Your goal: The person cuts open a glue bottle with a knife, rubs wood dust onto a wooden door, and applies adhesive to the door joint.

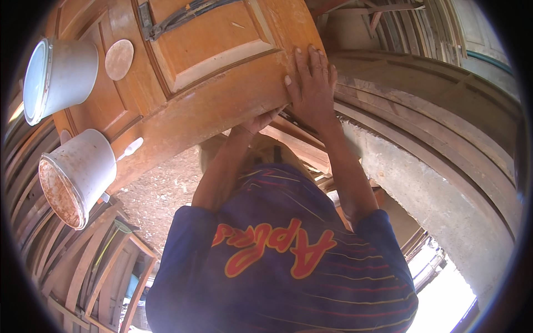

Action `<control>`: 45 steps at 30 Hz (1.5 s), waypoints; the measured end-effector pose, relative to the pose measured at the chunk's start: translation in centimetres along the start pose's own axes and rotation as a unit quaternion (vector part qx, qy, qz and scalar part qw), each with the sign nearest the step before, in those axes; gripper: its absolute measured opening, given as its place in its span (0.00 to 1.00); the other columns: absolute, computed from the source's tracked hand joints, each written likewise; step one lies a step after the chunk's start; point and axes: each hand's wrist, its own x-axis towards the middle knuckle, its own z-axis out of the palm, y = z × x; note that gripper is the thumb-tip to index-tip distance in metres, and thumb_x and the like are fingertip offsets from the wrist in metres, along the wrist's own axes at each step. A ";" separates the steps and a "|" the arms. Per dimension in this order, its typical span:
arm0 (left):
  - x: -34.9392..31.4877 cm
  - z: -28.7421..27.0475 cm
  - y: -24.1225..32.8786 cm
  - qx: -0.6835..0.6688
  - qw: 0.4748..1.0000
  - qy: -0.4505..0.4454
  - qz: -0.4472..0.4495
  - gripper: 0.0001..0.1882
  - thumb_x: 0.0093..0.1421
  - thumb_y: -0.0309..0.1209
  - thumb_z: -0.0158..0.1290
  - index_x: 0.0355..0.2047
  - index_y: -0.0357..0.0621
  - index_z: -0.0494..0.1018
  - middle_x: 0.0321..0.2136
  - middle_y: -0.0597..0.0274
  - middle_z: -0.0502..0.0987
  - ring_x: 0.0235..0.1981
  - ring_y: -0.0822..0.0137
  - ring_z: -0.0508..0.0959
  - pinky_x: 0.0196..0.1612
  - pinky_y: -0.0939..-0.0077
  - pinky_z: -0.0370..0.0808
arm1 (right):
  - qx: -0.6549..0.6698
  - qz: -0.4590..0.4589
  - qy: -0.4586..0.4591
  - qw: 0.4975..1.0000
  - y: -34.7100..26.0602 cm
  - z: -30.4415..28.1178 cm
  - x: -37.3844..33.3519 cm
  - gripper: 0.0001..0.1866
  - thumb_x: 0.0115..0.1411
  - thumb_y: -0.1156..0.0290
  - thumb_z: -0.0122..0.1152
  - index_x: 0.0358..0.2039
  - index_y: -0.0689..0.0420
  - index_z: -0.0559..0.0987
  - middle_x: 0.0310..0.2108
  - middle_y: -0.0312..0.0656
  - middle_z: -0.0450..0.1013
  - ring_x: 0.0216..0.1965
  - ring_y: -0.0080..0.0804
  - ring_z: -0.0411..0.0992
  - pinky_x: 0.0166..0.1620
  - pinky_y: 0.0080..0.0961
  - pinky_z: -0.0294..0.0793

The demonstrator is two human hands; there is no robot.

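Observation:
A brown wooden panel door (pixel 216 97) lies in front of me. On its right end my right hand (pixel 312 83) rests with the fingers stretched out over the surface and the thumb apart. Lower down, my left hand (pixel 256 123) is at the door's near edge, close to the right corner. Its fingers pass under the edge and are mostly hidden, so their grip does not show.
Two white plastic buckets (pixel 78 72) stand at the door's left, the nearer bucket (pixel 94 158) stained reddish brown. Near them are a round disc (pixel 119 60) and a white scoop-like piece (pixel 133 146). Dark strips (pixel 189 19) lie farther back. Stacked boards (pixel 422 122) and a concrete ledge (pixel 411 172) flank my right.

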 end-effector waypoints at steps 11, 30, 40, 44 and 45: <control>-4.8 -3.0 0.3 0.241 0.966 0.045 -0.078 0.28 0.76 0.49 0.41 0.65 0.41 0.66 0.60 0.52 0.74 0.61 0.57 0.75 0.65 0.60 0.73 | 0.012 -0.033 -0.014 0.999 -0.9 0.0 0.7 0.35 0.70 0.50 0.53 0.74 0.47 0.61 0.74 0.61 0.50 0.75 0.61 0.49 0.73 0.59 0.44; -10.2 12.9 -0.6 0.738 0.669 0.085 0.030 0.20 0.74 0.42 0.52 0.54 0.40 0.80 0.43 0.54 0.84 0.42 0.65 0.82 0.47 0.73 0.79 | -0.023 -0.009 -0.037 0.999 -0.9 -0.8 -2.2 0.40 0.68 0.45 0.54 0.75 0.49 0.59 0.75 0.60 0.48 0.76 0.61 0.45 0.72 0.62 0.42; -6.4 10.5 1.7 0.836 0.442 0.006 0.325 0.08 0.66 0.28 0.58 0.43 0.40 0.81 0.33 0.50 0.82 0.30 0.54 0.82 0.35 0.63 0.80 | 0.025 0.010 0.046 0.999 -0.8 0.5 0.6 0.37 0.70 0.45 0.54 0.74 0.50 0.63 0.73 0.60 0.53 0.74 0.62 0.49 0.72 0.59 0.47; -6.3 10.3 1.6 0.833 0.457 0.010 0.313 0.08 0.64 0.27 0.59 0.43 0.40 0.81 0.35 0.51 0.81 0.29 0.52 0.82 0.34 0.60 0.80 | -0.012 0.015 0.030 0.999 -1.2 0.7 1.2 0.36 0.70 0.46 0.52 0.74 0.47 0.64 0.73 0.60 0.53 0.74 0.63 0.49 0.72 0.59 0.46; -6.3 10.3 1.5 0.833 0.456 0.010 0.314 0.08 0.64 0.27 0.59 0.43 0.40 0.81 0.35 0.51 0.81 0.29 0.52 0.82 0.34 0.60 0.80 | -0.012 0.014 0.031 0.999 -1.0 0.8 1.2 0.36 0.70 0.46 0.52 0.74 0.47 0.64 0.73 0.60 0.53 0.74 0.63 0.49 0.72 0.59 0.46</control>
